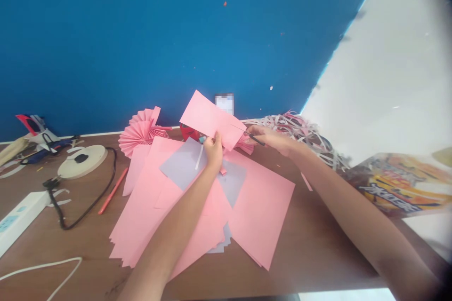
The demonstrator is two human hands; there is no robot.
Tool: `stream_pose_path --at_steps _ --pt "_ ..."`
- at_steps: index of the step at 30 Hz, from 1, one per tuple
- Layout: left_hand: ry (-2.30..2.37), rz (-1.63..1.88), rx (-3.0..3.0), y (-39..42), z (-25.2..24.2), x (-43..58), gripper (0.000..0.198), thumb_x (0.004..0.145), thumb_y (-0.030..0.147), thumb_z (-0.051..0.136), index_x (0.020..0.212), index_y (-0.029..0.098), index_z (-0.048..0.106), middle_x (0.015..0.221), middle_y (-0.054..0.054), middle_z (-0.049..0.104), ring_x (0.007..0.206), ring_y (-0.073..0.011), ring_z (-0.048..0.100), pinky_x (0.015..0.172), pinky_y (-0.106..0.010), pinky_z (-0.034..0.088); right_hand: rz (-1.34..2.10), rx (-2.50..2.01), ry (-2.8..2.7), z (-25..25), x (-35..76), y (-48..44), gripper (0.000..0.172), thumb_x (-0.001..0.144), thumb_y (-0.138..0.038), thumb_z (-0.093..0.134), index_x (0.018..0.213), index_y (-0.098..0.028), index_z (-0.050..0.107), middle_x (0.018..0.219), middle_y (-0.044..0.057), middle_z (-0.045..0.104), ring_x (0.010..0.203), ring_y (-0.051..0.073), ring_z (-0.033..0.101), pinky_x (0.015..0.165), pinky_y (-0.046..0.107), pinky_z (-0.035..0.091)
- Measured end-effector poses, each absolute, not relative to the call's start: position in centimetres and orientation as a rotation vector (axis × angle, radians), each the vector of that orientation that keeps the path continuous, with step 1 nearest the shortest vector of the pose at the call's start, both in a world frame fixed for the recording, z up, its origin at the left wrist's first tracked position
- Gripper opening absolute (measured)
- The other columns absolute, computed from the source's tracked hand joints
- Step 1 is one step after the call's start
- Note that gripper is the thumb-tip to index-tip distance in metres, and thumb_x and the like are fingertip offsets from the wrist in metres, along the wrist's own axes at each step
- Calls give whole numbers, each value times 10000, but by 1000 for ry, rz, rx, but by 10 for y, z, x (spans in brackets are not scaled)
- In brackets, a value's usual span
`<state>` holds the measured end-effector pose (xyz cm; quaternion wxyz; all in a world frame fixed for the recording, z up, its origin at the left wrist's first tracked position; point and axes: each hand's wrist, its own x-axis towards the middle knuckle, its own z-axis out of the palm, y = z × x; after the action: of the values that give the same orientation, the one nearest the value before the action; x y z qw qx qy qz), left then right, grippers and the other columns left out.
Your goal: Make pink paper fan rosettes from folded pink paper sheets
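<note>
with the left hand (213, 150) pinching the pink sheet (205, 115) by its lower edge above the paper pile (261, 197) and the right hand (267, 136) curled round scissors (257, 139) at its right end, best keep it taut and cut slowly

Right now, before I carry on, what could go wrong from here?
The raised rectangular pink paper sheet might flex, sending the black-handled scissors in the right hand off line. A slip could nick the left hand, which grips that sheet near the scissors. The left forearm crosses over overlapping pink paper sheets and might drag them.
</note>
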<state>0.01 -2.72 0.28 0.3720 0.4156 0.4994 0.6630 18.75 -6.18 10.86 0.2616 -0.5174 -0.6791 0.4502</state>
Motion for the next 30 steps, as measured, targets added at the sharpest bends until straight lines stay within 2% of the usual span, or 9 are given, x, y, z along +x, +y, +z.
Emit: stream_pose_path --at_steps 4,9,13,18,26,30 --pt "1237 1707 1052 -28 5 0 405 804 527 631 618 199 482 563 25 448 579 -117 484 572 -227 380 1205 -1436 -1842 105 189 -59 306 736 -437 653 939 -215 599 1049 39 631 903 193 533 643 265 362" --pt "1249 1717 1028 -28 5 0 426 806 545 621 612 205 451 565 28 425 566 -113 454 548 -222 361 1217 -1479 -1868 106 194 -58 335 741 -486 653 975 -248 618 1143 45 625 997 233 532 642 274 376" --pt "1264 1701 1021 -28 4 1 481 804 561 615 578 209 378 534 43 378 506 -94 386 499 -217 315 1222 -1491 -1865 109 193 -60 284 737 -457 654 925 -247 628 1045 37 653 912 209 547 591 261 343" --pt "1255 1704 1002 -27 4 1 485 801 554 624 584 208 362 517 56 357 481 -82 366 481 -213 296 1219 -1447 -1853 106 194 -59 341 721 -493 672 950 -242 640 994 29 670 878 193 560 559 246 306" --pt "1259 1755 959 -26 4 -1 457 816 542 613 610 202 386 554 51 373 506 -82 378 499 -207 316 1205 -1367 -1913 103 196 -57 288 750 -444 664 929 -222 631 987 31 656 894 185 567 662 277 389" --pt "1275 1757 943 -28 7 -1 465 803 555 624 617 203 384 561 49 378 525 -86 391 513 -205 329 1209 -1332 -1960 100 196 -56 319 768 -448 652 963 -199 607 970 37 651 897 190 562 721 294 401"
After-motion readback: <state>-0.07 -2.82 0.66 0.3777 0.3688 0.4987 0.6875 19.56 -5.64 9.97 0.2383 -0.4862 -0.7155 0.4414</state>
